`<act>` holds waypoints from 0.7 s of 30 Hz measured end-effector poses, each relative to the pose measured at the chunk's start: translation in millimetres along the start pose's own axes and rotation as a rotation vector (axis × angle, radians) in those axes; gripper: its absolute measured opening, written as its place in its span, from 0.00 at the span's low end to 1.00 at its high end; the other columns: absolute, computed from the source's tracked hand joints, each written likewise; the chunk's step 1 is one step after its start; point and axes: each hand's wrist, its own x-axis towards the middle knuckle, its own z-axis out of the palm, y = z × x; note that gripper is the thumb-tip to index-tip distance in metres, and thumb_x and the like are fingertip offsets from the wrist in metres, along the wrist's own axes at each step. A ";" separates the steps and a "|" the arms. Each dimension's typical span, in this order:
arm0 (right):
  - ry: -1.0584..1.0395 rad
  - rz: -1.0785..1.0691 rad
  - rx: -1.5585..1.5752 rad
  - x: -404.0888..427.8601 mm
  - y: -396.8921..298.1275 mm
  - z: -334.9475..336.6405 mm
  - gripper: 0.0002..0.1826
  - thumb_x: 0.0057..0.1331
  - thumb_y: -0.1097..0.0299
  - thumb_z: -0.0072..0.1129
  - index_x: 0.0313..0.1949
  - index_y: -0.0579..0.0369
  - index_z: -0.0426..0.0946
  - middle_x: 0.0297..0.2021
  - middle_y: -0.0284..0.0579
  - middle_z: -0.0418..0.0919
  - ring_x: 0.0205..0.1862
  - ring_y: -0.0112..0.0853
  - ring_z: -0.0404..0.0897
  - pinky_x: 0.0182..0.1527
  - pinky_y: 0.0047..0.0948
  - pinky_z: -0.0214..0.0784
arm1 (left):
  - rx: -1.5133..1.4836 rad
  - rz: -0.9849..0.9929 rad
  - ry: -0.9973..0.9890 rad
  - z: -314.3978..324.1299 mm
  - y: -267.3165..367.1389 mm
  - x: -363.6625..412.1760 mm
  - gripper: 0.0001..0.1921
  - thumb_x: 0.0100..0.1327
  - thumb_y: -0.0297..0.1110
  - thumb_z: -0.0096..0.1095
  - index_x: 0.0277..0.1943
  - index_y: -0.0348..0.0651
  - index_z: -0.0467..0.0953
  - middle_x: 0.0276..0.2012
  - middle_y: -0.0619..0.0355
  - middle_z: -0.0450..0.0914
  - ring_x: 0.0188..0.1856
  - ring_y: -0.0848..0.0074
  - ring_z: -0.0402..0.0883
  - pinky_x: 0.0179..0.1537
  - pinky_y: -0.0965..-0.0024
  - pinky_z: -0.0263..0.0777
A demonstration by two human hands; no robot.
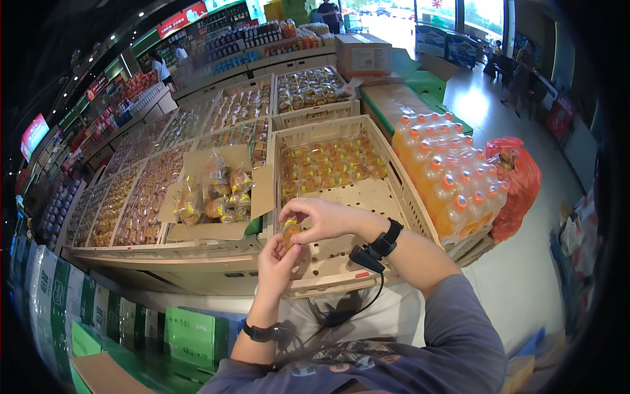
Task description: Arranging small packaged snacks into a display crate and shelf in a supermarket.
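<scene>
Between my two hands is a small wrapped pastry (291,230) in clear film with a yellow label. My left hand (276,263) grips it from below, and my right hand (317,219) has its fingers around the top. Both are above the near left corner of a beige plastic crate (354,246). Rows of similar wrapped pastries (327,165) fill the far part of that crate, and its slotted floor shows nearer to me. To the left, an open cardboard box (209,231) holds loose wrapped pastries (219,192), some inside a clear bag.
Shrink-wrapped orange drink bottles (450,177) stand right of the crate, beside a red plastic bag (517,187). Display bins of packaged snacks (152,207) stretch leftward. Green cartons (189,335) are stacked at lower left. A black cable (376,300) hangs from my right wrist.
</scene>
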 end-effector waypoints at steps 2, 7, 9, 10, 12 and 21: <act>-0.026 -0.028 -0.026 1.3 -1.7 -1.4 0.23 0.55 0.58 0.67 0.46 0.59 0.75 0.39 0.45 0.77 0.42 0.35 0.76 0.47 0.31 0.70 | -0.011 -0.001 -0.003 -2.0 -0.9 0.0 0.13 0.66 0.22 0.57 0.53 0.29 0.70 0.41 0.55 0.80 0.42 0.78 0.80 0.46 0.76 0.74; -0.071 -0.061 -0.210 1.2 -5.1 -8.7 0.21 0.54 0.60 0.65 0.44 0.59 0.77 0.41 0.51 0.77 0.46 0.40 0.76 0.51 0.34 0.68 | -0.020 -0.012 0.000 -0.1 2.8 1.3 0.18 0.63 0.22 0.64 0.54 0.28 0.70 0.41 0.58 0.80 0.41 0.84 0.79 0.41 0.82 0.72; -0.091 -0.073 -0.258 1.7 1.2 -9.4 0.23 0.53 0.60 0.64 0.46 0.59 0.76 0.41 0.52 0.78 0.46 0.42 0.77 0.50 0.35 0.70 | -0.031 0.006 0.014 5.1 7.9 3.6 0.19 0.62 0.22 0.65 0.54 0.29 0.70 0.42 0.57 0.80 0.41 0.84 0.79 0.42 0.82 0.73; -0.113 -0.008 -0.219 1.2 1.2 -9.3 0.24 0.53 0.60 0.64 0.48 0.58 0.75 0.41 0.52 0.79 0.44 0.42 0.78 0.49 0.35 0.70 | -0.035 0.013 0.017 5.7 7.5 4.2 0.19 0.62 0.21 0.65 0.55 0.29 0.70 0.42 0.56 0.81 0.41 0.83 0.79 0.42 0.82 0.74; -0.155 0.078 -0.197 0.1 0.8 -9.6 0.24 0.54 0.62 0.62 0.50 0.58 0.73 0.41 0.50 0.80 0.41 0.41 0.79 0.46 0.34 0.72 | -0.024 0.002 0.020 6.7 10.8 1.3 0.19 0.62 0.21 0.65 0.55 0.29 0.70 0.42 0.57 0.81 0.41 0.83 0.80 0.42 0.82 0.74; -0.231 0.127 -0.101 -1.0 -1.1 -15.8 0.24 0.58 0.63 0.67 0.52 0.55 0.73 0.48 0.43 0.79 0.49 0.34 0.78 0.54 0.33 0.70 | -0.025 0.041 0.037 4.0 3.6 2.2 0.20 0.62 0.22 0.65 0.55 0.28 0.69 0.42 0.57 0.80 0.42 0.83 0.79 0.44 0.82 0.74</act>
